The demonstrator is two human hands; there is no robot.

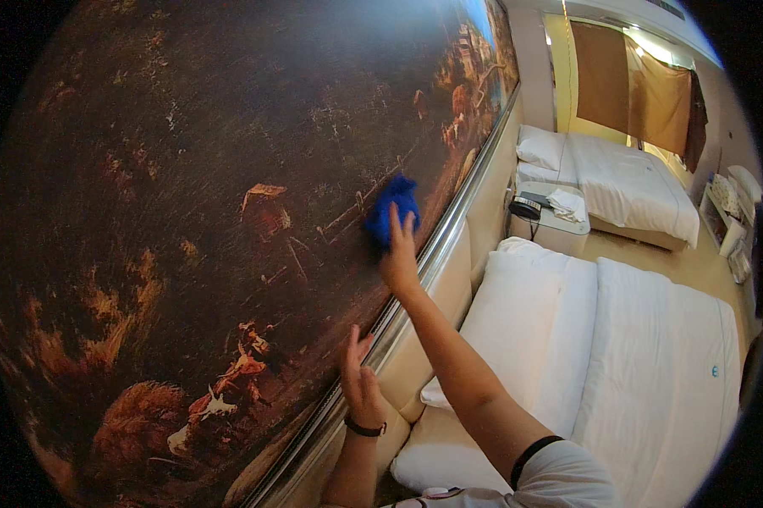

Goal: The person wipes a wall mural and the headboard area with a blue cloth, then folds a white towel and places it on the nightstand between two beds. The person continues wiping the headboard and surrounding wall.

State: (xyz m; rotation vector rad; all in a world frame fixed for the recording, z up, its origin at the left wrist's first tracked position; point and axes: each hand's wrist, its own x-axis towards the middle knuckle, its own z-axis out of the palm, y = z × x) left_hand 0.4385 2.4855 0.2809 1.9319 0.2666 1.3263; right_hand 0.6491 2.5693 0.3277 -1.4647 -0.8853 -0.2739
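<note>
My right hand (401,257) presses a crumpled blue cloth (394,213) against a large dark painting (229,114) on the wall, its fingers spread over the cloth. The painting shows cattle and a landscape. Lower and to the left, my left hand (361,387) is raised with its fingers apart, beside the silvery metallic frame (445,238) along the painting's bottom edge. It holds nothing, and a dark band is around its wrist. Whether its fingertips touch the painting or the frame, I cannot tell.
A padded cream headboard (451,279) runs below the frame. Close by on the right lies a bed with white bedding (660,355). Farther back are a bedside table (552,238) with a telephone (525,207) and white cloths, a second bed (629,184) and brown curtains (610,76).
</note>
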